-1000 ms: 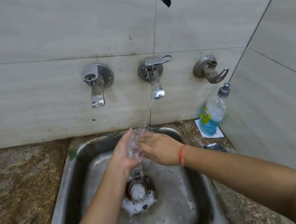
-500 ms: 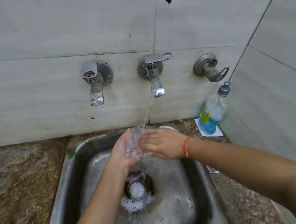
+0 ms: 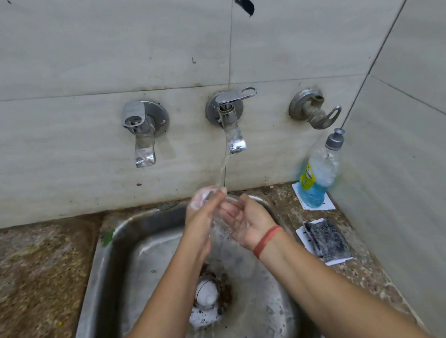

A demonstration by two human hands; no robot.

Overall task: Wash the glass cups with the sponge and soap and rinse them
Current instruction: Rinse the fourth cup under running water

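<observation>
Against half a second ago, my right hand (image 3: 248, 221) has turned palm up, fingers loosely spread, beside the glass cup (image 3: 220, 223). My left hand (image 3: 200, 218) grips the cup under the water stream (image 3: 223, 168). A second cup (image 3: 206, 292), on the sink (image 3: 112, 255) drain, holds white foam. The bottle (image 3: 315, 186) holds blue soap.

Glass cup (image 3: 221, 221): watery blur (outline unclear)
</observation>
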